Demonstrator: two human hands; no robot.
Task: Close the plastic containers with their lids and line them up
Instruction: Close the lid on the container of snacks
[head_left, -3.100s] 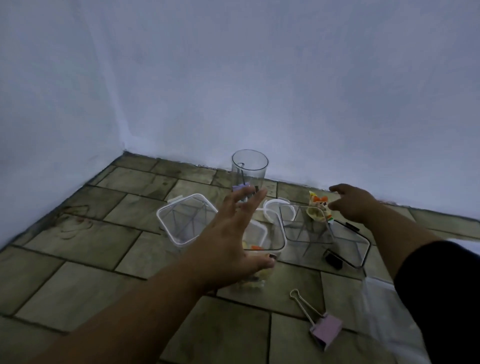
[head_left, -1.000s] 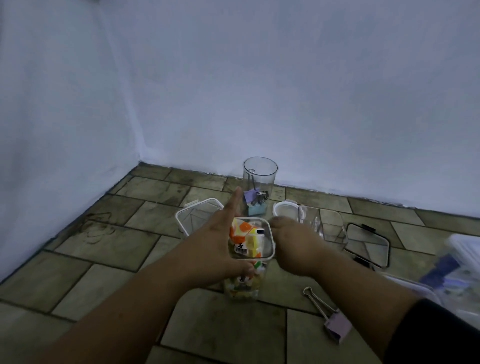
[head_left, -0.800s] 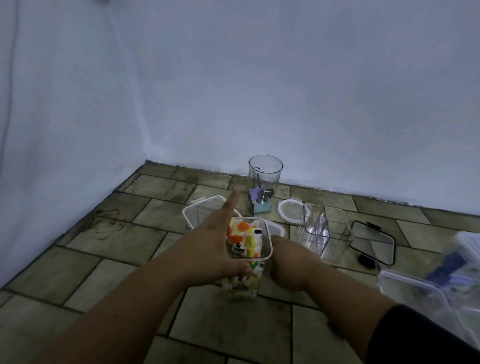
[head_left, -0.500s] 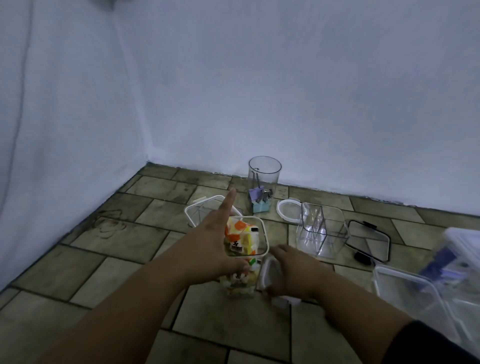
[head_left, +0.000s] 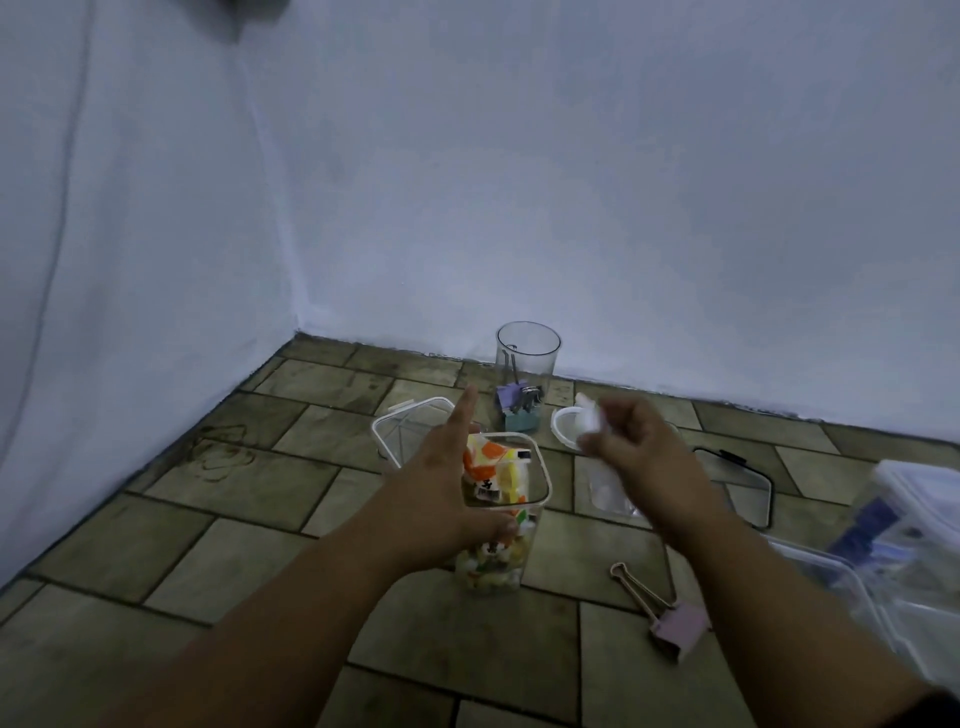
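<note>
The tall container (head_left: 543, 475) is clear, square-sided plastic, packed with colourful bits, standing upright and unlidded on the rough tiled floor (head_left: 260, 519). Beyond it stand a clear round cup (head_left: 527, 364) with clips inside and an empty square tub (head_left: 400, 431). To the right lie a black-rimmed lid (head_left: 737, 488) and, nearer you, a pink binder clip (head_left: 675, 631). Your left hand (head_left: 436, 499) grips the tall container's left side. Your right hand (head_left: 639, 452), apart and raised just to its right, pinches a blurred white lid (head_left: 589, 418).
</note>
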